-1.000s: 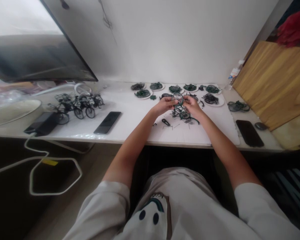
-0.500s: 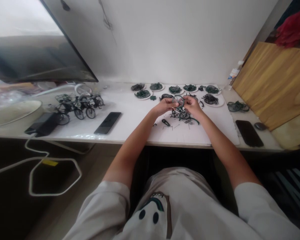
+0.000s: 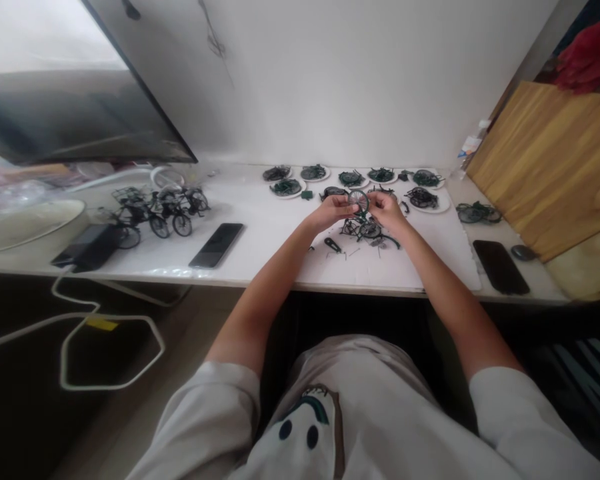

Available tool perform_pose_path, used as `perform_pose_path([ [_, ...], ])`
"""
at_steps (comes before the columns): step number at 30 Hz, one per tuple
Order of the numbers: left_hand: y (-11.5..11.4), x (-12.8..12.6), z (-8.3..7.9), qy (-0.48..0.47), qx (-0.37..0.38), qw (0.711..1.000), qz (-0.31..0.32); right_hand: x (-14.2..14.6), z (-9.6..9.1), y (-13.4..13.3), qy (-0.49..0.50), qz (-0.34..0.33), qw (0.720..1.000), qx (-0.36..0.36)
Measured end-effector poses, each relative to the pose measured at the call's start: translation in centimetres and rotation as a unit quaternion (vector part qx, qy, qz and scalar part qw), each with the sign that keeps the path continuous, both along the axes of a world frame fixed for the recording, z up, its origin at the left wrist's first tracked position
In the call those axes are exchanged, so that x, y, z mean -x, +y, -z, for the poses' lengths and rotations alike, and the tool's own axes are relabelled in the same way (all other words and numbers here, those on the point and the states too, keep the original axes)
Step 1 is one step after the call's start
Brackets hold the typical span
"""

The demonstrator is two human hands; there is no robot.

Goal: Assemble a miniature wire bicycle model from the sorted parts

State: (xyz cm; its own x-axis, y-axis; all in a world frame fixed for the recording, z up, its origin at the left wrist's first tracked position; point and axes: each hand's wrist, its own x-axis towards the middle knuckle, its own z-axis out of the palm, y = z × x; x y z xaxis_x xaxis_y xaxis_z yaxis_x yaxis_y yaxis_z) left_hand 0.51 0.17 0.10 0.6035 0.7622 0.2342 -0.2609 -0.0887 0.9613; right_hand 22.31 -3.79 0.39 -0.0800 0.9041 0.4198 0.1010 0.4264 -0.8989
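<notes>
A small spoked toy bicycle wheel (image 3: 359, 201) is held up between my two hands above the white sheet. My left hand (image 3: 334, 209) pinches its left side, thumb across the front. At its right edge, the closed fingers of my right hand (image 3: 383, 208) grip it too. Just below lie dark model bicycle parts (image 3: 369, 229), including another wheel and a curved fender (image 3: 391, 241). A dark screwdriver-like tool (image 3: 333, 245) with a rounded handle rests nearer to me, beside thin small pieces. Whether the held wheel is joined to the parts below I cannot tell.
Several small plates of dark bicycle parts (image 3: 381, 175) line the back. Assembled model bicycles (image 3: 163, 207) stand at left, near a phone (image 3: 217, 245) and a black box (image 3: 86, 249). At right are another phone (image 3: 501, 267), a wooden board (image 3: 555, 167) and a bottle (image 3: 473, 148).
The wheel seems turned slightly more face-on between my fingers. Both hands keep nearly the same place and grip; the whole view has shifted a little.
</notes>
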Motion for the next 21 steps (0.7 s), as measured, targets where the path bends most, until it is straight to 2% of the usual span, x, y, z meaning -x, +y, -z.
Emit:
perform_pose_path([
  [6,-0.6,-0.3,-0.8,-0.034,0.039,0.998,-0.024,0.1,0.0,-0.2,-0.02,-0.009,1.0,0.008],
  [13,-1.1,-0.2,-1.4,-0.026,0.046,0.999,0.007,0.6,-0.2,-0.4,-0.007,-0.02,0.994,0.105],
  [21,-1.3,-0.1,-1.5,0.012,0.034,0.999,0.037,0.8,-0.3,-0.3,-0.009,-0.012,0.988,0.157],
])
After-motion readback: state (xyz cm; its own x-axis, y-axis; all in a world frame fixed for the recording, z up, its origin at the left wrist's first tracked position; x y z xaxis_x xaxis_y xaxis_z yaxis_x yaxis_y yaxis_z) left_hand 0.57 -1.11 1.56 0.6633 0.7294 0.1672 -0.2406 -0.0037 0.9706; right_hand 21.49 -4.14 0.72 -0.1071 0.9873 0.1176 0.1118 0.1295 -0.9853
